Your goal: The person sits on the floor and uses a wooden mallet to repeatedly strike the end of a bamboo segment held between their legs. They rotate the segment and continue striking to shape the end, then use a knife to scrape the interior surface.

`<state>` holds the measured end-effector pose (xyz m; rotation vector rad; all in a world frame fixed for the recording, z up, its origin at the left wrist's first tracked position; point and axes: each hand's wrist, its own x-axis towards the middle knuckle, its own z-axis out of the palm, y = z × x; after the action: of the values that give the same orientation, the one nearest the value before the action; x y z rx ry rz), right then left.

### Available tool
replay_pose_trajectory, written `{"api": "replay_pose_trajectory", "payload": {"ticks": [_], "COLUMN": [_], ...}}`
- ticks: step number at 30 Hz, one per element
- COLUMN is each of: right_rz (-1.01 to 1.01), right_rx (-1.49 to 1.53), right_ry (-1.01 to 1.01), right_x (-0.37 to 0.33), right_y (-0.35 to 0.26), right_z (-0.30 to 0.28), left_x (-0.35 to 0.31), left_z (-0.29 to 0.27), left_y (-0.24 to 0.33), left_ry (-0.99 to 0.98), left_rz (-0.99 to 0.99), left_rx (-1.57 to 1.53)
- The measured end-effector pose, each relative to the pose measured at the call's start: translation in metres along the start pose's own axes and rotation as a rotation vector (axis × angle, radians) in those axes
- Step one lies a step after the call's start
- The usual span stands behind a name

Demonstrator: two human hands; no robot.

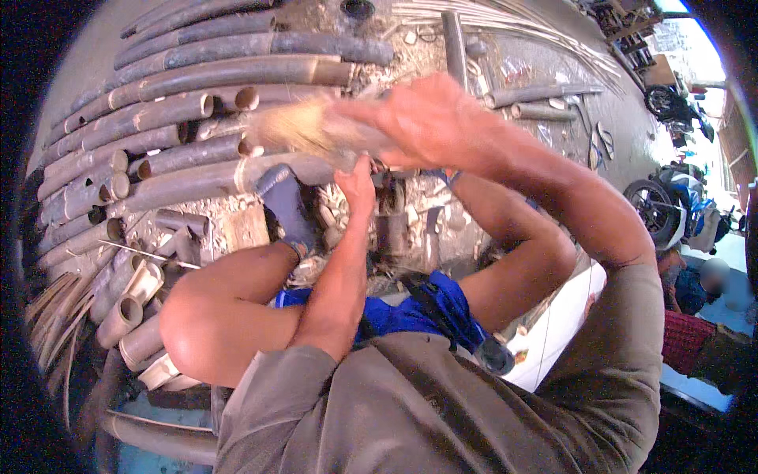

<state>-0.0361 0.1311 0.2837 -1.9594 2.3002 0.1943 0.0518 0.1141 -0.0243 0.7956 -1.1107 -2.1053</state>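
Observation:
My right hand (426,118) is raised in front of me, its fingers wrapped round a tan-and-grey piece (300,126) smeared by motion. Its far end reaches left over the bamboo poles; I cannot make out its exact kind. Just below it my left hand (357,189) is closed, thumb upward, close to the underside of the blurred piece. What the left fingers grip is too blurred to tell. Behind that hand, a thick grey bamboo pole (209,179) lies across toward my left foot, which wears a dark shoe (284,207).
Several dark bamboo poles (229,77) lie side by side at the left and far left. Short cut bamboo tubes (120,320) are piled beside my left knee. Pale chips (324,209) litter the floor between my legs. Motorbikes (667,201) and another person (699,292) are at the right.

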Motion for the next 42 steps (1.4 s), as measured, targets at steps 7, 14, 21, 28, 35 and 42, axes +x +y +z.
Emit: {"api": "replay_pose_trajectory", "payload": {"ticks": [7,14,21,28,35,42], "right_rz": [0.068,0.314,0.977,1.296,1.351,1.319], "right_rx": [0.258,0.321,0.782,0.853,1.017,0.696], "right_ry": [0.182,0.083,0.844,0.743,0.852,0.567], "right_x": [0.01,-0.068,-0.223,-0.298,-0.264,-0.255], "right_y": [-0.022,0.009,-0.013,-0.04,-0.051,-0.024], "right_z": [-0.017,-0.012,0.039,0.114,0.128,0.111], "left_x": [0.021,-0.028,-0.08,-0.046,-0.03,-0.028], "left_z": [-0.005,0.052,0.133,0.126,0.116,0.113], "left_y": [-0.033,0.023,0.033,-0.019,-0.033,-0.027], "left_ry": [0.156,0.012,-0.578,-0.582,-0.565,-0.618], "left_rz": [0.097,0.025,0.421,0.452,0.298,0.27], "left_rx": [-0.133,0.112,0.729,0.946,0.914,1.015]}}
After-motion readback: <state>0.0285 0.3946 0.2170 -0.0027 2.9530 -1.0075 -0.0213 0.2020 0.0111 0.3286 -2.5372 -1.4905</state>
